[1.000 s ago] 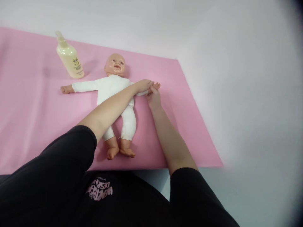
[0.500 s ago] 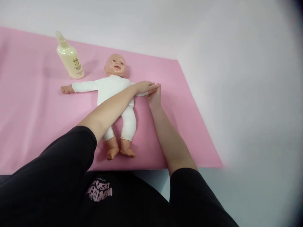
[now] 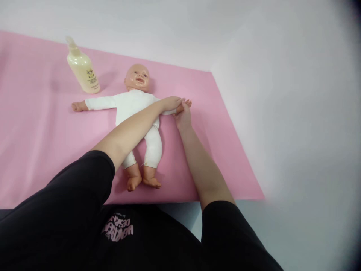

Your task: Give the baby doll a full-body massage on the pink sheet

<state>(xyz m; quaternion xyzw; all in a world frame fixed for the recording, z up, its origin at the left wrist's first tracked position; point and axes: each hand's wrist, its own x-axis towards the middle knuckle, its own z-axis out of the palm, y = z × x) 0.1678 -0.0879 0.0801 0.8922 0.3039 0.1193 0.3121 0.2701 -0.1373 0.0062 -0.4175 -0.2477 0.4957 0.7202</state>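
A baby doll (image 3: 134, 105) in a white cloth suit lies on its back on a pink mat, arms spread and feet towards me. My left arm crosses over the doll's body, and my left hand (image 3: 172, 102) is closed over the doll's forearm on the right side. From below, my right hand (image 3: 183, 118) grips the same arm at the wrist, its thumb on top. Past my fingertips the doll's small hand (image 3: 188, 102) shows. Most of the fingers underneath are hidden.
A pump bottle (image 3: 84, 71) of pale yellow liquid stands on the pink mat (image 3: 56, 150), beyond the doll's other arm. The mat's edge (image 3: 237, 131) slopes down on the right. A pale wall (image 3: 175, 30) rises behind it.
My right thumb has drawn back from the doll's hand to its wrist, and my left fingertips have pulled back slightly. The doll's fingers now show. The doll's body and the bottle have stayed put.
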